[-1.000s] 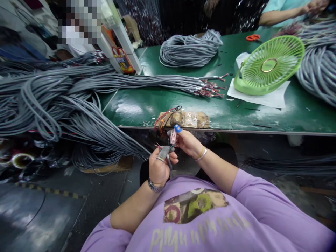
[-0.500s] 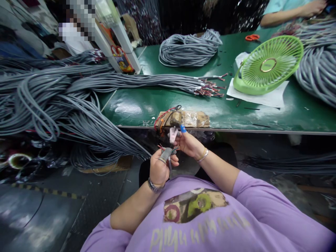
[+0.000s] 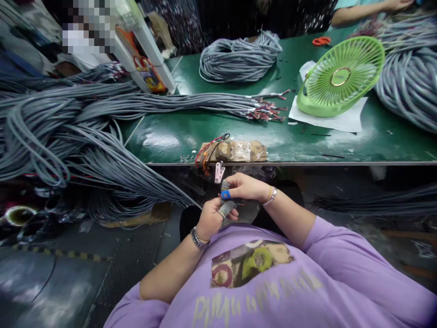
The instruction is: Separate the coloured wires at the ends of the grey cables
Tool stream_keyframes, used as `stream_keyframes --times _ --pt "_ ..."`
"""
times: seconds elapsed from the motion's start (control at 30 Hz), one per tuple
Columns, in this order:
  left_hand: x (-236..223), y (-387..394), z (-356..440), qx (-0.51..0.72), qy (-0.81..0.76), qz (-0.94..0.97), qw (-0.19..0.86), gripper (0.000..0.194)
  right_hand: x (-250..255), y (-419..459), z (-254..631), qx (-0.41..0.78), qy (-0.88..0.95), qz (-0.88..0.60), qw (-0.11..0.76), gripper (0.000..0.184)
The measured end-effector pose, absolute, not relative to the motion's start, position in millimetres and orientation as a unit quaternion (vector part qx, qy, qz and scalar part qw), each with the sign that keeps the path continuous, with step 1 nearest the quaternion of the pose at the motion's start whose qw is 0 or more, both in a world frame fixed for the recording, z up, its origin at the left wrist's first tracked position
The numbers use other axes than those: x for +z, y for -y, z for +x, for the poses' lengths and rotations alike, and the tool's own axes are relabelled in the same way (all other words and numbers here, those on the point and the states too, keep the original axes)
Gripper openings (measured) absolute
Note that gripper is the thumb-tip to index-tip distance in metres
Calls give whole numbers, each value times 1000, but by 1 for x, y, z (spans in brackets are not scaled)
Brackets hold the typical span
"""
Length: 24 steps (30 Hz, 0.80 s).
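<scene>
Here's a green tabletop (image 3: 164, 146), with a grey coil (image 3: 239, 61) towards its far edge and a green fan (image 3: 341, 77) on white paper (image 3: 351, 116) at the right. A cable bundle (image 3: 164, 102) runs in from the left, bare ends towards the fan. At the near edge sits a wooden block (image 3: 235, 151), a pink clip (image 3: 219, 173) just below its left part. Below the clip, the right hand (image 3: 244, 187) pinches thumb and finger together; the left hand (image 3: 215, 214) curls close by, its grip too hidden to tell.

Glare on the green tabletop (image 3: 164, 139); edges stretched.
</scene>
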State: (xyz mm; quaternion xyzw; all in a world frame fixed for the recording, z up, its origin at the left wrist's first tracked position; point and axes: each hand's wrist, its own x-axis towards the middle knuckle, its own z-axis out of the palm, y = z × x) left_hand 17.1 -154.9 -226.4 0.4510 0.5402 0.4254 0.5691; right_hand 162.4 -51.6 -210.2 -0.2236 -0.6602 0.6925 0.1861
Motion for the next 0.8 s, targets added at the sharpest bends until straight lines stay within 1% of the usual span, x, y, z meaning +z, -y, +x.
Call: stream_keyframes --times 0.03,0.1,0.2,0.3,0.37,0.43,0.5,0.6,0.73,0.8 --pt "-225 154 16 410 -544 454 574 28 -209 52 162 675 678 -225 185 32" --pt "-224 152 14 417 -553 432 578 28 -208 54 162 647 692 -240 212 35" --pt "-225 148 12 489 -560 352 569 29 -210 57 166 648 652 -285 273 42" --pt "-227 146 15 555 -553 294 547 32 -217 63 169 680 604 -312 277 46" --pt "-229 144 18 572 -547 283 541 32 -227 71 166 685 589 -309 298 45" --pt "-231 143 19 570 -540 289 547 31 -237 79 161 664 574 -311 364 40" --pt "-234 143 17 548 -535 308 564 30 -245 83 157 644 569 -315 403 33" --pt "-234 144 5 467 -530 366 606 32 -247 79 157 659 584 -280 382 30" --pt "-230 149 -9 333 -477 460 671 35 -238 65 163 697 640 -150 286 32" --pt "-230 153 -7 332 -449 466 687 35 -235 61 162 714 645 -107 251 34"
